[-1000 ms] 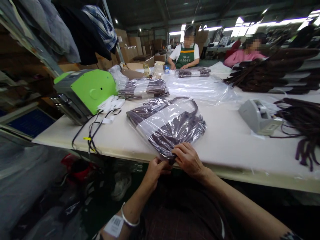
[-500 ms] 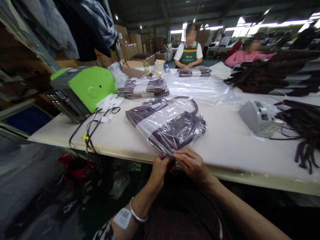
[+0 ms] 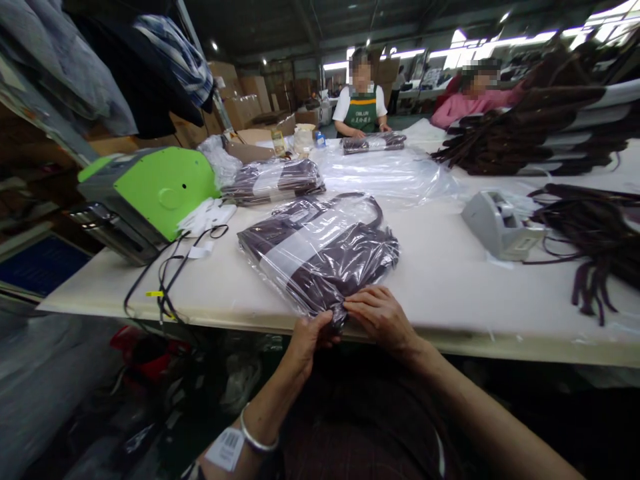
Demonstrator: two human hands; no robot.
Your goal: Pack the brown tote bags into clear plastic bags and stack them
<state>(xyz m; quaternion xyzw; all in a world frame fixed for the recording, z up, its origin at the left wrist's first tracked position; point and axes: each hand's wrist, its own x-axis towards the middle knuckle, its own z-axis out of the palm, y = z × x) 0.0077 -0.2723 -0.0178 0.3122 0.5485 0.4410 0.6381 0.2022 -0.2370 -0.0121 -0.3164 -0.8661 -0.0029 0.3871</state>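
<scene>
A clear plastic bag [image 3: 320, 257] with a folded dark purple-brown garment inside lies on the white table [image 3: 450, 287], its near corner at the table's front edge. My left hand [image 3: 311, 337] pinches that near corner from below the edge. My right hand [image 3: 380, 317] rests on the same corner from the right, fingers curled and pressing the plastic down. The two hands almost touch each other.
A green and grey machine [image 3: 145, 197] with black cables [image 3: 165, 280] stands at the left. More bagged garments [image 3: 275, 180] lie behind. A grey tape dispenser [image 3: 497, 223] and dark straps [image 3: 595, 247] sit right. Two people [image 3: 361, 100] work at the far end.
The view has shifted slightly left and down. Both hands stay on the bag's near corner, with the fingers working the plastic a little; the bag has hardly moved.
</scene>
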